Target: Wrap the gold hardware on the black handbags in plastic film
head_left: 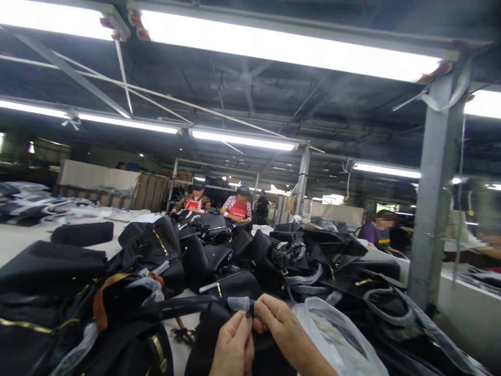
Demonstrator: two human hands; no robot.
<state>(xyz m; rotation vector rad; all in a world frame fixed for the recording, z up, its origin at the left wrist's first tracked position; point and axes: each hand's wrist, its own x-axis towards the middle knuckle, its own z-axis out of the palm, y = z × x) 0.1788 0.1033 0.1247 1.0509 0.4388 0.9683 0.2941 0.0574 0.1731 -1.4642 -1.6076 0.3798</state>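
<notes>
A black bag strap (183, 304) runs in from the left to my hands, with a piece of translucent wrap (238, 303) around it near its end. My left hand (234, 342) is closed, thumb and finger pinched just under the wrapped part. Right beside it, my right hand (279, 324) grips the strap's dark end between thumb and fingers. The two hands nearly touch, and the exact point of grip is partly hidden by the fingers. Below them lies a black bag (207, 339). A tan strap (100, 303) arches over dark bags at the left.
Many black handbags (211, 253) with gold zips cover the table (23, 230). A translucent plastic bag (336, 334) lies right of my hands. A grey post (434, 198) rises at the right. Two people in red aprons (239, 209) work across the table; another person (376, 232) is farther right.
</notes>
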